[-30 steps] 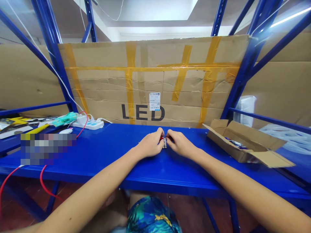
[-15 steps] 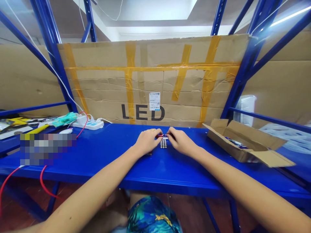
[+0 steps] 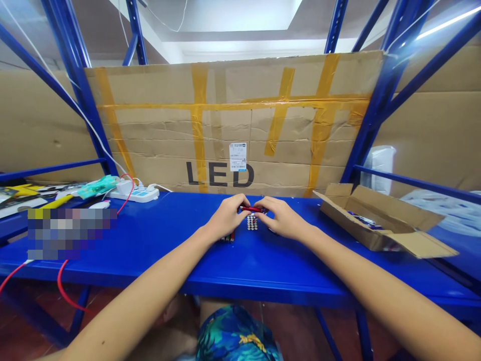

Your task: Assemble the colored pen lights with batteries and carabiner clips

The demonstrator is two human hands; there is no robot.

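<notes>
Left hand [image 3: 226, 218] and right hand [image 3: 284, 219] each pinch one end of a thin red tube [image 3: 250, 208], so it sits level between the fingertips. Right below the fingers, a small bunch of batteries [image 3: 252, 223] stands on the bench [image 3: 158, 240].

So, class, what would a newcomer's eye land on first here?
The taped cardboard sheet printed LED fills the back of the blue bench. At its centre, the left hand and right hand pinch a slim red rod right by a cluster of small silvery cylinders.
</notes>
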